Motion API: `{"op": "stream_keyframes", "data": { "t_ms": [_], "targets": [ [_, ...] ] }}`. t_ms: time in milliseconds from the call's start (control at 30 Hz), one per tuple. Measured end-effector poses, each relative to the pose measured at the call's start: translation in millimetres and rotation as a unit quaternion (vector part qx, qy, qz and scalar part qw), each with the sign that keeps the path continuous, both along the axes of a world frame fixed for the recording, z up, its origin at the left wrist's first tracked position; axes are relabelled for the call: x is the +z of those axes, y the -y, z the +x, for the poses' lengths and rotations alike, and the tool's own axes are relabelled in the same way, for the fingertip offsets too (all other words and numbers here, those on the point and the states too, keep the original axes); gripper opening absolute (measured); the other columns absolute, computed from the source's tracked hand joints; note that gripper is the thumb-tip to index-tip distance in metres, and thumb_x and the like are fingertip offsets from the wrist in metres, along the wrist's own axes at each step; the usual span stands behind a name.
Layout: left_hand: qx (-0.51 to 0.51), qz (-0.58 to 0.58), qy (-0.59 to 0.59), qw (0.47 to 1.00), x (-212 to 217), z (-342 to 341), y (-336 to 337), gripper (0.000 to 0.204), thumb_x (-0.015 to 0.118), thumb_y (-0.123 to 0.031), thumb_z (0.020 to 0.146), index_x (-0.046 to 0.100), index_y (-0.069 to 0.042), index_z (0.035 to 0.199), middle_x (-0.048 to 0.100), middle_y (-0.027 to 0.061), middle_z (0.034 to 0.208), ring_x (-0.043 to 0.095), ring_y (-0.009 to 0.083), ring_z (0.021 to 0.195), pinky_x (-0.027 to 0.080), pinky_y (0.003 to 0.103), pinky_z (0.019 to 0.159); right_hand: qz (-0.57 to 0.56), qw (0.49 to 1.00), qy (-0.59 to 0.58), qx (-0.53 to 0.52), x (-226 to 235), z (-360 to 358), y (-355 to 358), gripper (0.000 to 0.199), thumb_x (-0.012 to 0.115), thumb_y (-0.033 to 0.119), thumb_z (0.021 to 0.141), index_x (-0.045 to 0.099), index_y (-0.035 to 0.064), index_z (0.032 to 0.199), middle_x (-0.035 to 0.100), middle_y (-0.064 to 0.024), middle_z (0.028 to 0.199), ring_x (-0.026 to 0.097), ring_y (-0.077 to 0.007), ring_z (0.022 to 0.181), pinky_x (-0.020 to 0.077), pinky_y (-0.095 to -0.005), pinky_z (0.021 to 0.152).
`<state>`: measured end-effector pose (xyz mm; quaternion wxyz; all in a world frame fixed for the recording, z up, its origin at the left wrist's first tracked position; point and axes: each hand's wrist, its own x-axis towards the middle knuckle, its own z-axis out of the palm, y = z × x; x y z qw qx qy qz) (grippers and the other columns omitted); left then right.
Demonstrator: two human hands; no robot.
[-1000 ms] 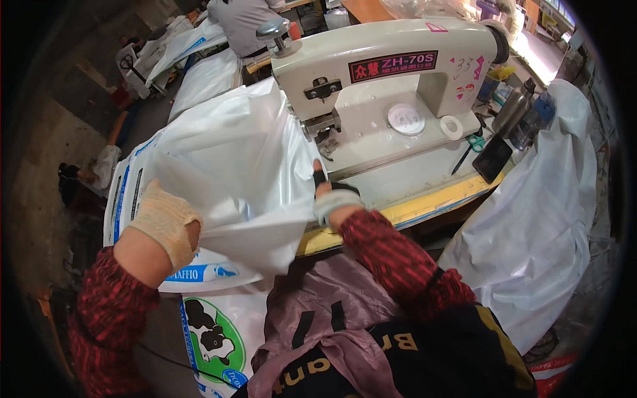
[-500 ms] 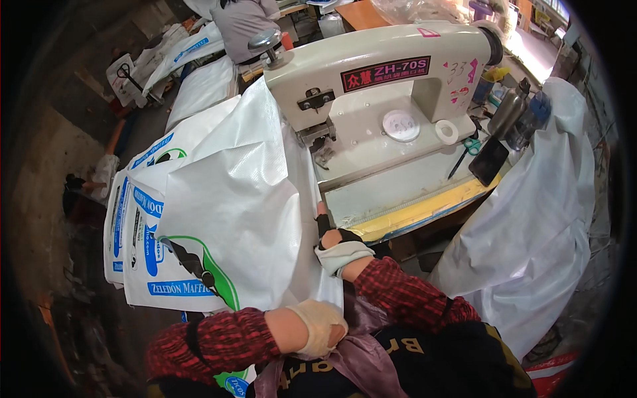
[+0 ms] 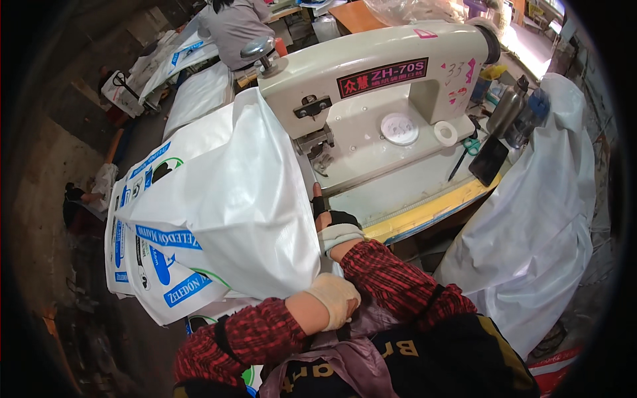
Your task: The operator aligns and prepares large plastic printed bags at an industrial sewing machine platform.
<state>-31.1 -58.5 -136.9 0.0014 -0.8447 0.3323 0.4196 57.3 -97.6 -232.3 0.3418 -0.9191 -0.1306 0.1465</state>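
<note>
The white bag [image 3: 262, 205] drapes at the tabletop's [image 3: 391, 196] left edge beside the sewing machine [image 3: 285, 74]. Your right hand [image 3: 335, 224] lies alongside, index finger straight; your left hand [image 3: 333, 302] curls near the bag's lower end. I cannot tell either's hold.

My left glove [image 3: 330, 297] looks like matt, rough cloth; the sack [image 3: 252, 199] is smooth, softly glossy plastic, the sewing machine [image 3: 292, 79] glossily painted, the tall bottle [image 3: 509, 107] sheeny metal.
</note>
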Motion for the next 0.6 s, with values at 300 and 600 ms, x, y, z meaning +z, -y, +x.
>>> {"op": "stream_keyframes", "data": {
  "t_ms": [300,600],
  "targets": [
    [-0.11,0.17,-0.014,0.979,56,45,-2,0.032,0.062,-0.046,0.068,0.07,-0.017,0.078,0.066,0.006,0.075,0.064,0.0262,0.079,0.044,0.037,0.075,-0.052,0.995,0.011,0.089,-22,-21,8,0.039,0.053,0.028,0.078,0.052,0.0023,0.108,0.061,-0.0241,0.079,0.062,-0.0387,0.071,0.0485,-0.0458,0.061],
    [-0.073,0.133,0.257,0.954,154,65,-57,0.03,0.062,-0.04,0.069,0.061,-0.012,0.055,0.058,0.0084,0.057,0.056,0.0272,0.057,0.037,0.04,0.07,0.009,0.99,-0.101,0.094,-34,-15,31,0.064,0.055,0.033,0.081,0.027,0.0144,0.135,0.06,-0.0214,0.083,0.059,-0.0353,0.073,0.0458,-0.0427,0.063]
  ]
}}
